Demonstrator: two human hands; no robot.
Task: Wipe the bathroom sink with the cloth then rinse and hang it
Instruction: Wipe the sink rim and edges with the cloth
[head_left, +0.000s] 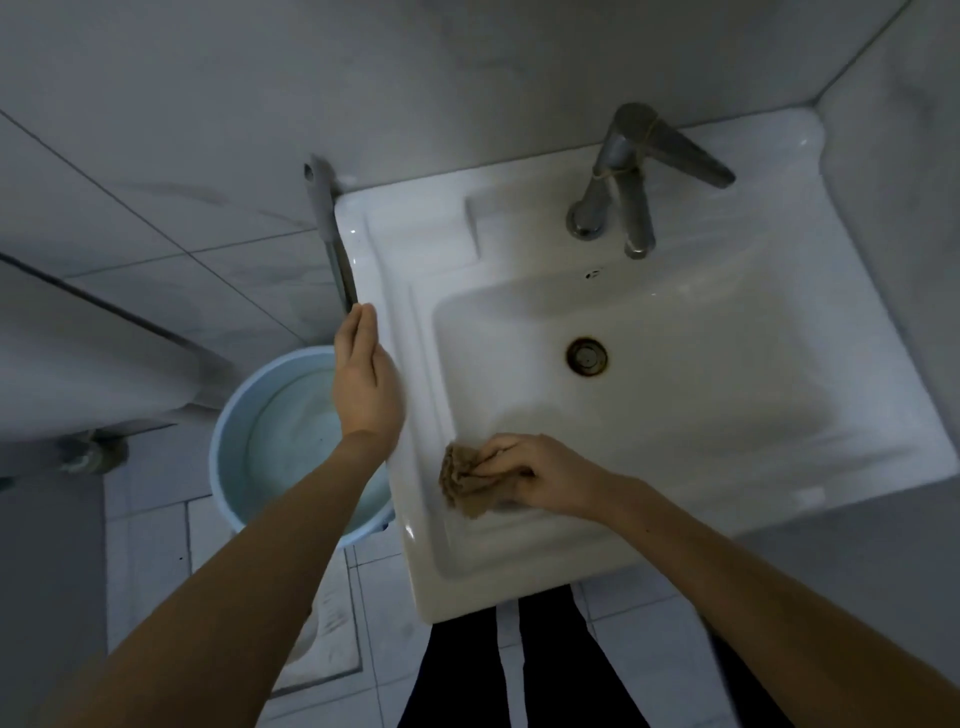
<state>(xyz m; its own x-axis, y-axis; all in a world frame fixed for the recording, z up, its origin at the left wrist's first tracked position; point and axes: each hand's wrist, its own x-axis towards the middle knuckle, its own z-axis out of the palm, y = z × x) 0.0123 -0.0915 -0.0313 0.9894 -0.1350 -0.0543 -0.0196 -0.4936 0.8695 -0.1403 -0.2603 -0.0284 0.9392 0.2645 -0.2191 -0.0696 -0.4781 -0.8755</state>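
Crumpled tan cloth (465, 480) on white sink (675, 415) near-left rim.

Right part of cloth (460, 483) hidden under right hand (540, 475). Right side of bucket (221, 452) behind left forearm (291, 519) and sink (415, 249) edge. Lower end of grey handle (324, 218), far left of sink, lost behind left hand (363, 384). Both forearms cut by near picture edge. Left fingertips (363, 316) blurred; contact with sink unclear.

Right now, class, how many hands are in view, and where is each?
2. The left hand is straight-fingered at the left rim of the sink; the right hand grips the cloth at the basin's front-left corner.
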